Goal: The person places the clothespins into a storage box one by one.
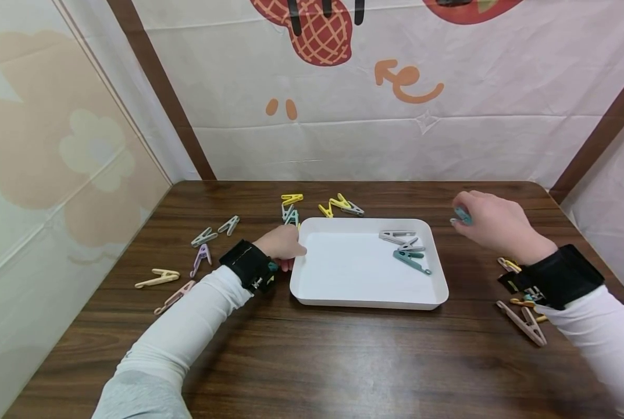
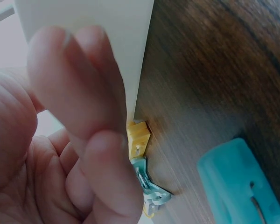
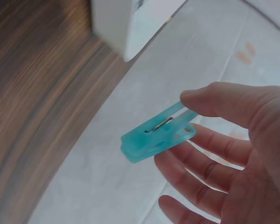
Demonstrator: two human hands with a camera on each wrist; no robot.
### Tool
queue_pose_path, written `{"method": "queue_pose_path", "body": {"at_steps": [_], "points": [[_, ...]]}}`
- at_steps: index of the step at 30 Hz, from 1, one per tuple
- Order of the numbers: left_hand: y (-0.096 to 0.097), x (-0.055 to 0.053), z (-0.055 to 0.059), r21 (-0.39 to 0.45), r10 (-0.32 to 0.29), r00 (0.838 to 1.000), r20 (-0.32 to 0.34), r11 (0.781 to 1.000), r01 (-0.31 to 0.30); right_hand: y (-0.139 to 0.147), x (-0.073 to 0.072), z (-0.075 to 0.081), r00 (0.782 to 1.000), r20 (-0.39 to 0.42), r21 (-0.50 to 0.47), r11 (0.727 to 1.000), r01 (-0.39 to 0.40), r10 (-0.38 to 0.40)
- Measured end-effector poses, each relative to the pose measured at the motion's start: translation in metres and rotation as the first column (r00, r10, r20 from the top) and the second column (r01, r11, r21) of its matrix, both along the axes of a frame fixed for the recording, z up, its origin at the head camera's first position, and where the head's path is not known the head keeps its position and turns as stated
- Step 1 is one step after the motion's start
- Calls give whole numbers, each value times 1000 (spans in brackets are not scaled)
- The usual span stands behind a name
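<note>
Hands (image 1: 280,241) flank white tray (image 1: 343,273); loose clothespins (image 2: 138,138) crowd far left corner.

1. dark wood-grain table (image 1: 291,355), its surface catching soft glare (image 1: 350,401).
2. creased white back wall (image 1: 228,70), apparently fabric, with red and orange prints (image 1: 322,41).
3. left wall (image 1: 13,250) with a large peach flower print (image 1: 29,122).

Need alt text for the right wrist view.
A right hand pinches a light-blue clothespin between thumb and fingers. Beyond it are a white tray's corner, a brown wooden table and a pale cloth with faint orange marks.
</note>
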State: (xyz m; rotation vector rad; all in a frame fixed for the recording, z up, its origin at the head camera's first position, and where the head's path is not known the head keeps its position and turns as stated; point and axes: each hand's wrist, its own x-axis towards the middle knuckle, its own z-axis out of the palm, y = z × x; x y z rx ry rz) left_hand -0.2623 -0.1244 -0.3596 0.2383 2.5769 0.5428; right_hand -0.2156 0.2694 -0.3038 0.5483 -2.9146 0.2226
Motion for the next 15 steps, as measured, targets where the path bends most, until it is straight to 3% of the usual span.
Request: {"method": "queue_pose_path", "body": {"at_steps": [9, 15], "points": [[1, -1, 0, -8, 5, 1000, 5, 1000, -5, -37, 16, 0, 981, -109, 3, 987, -163, 163], [0, -1, 0, -4, 8, 1000, 8, 1000, -8, -52, 23, -12, 954, -102, 34, 960, -280, 282]]}}
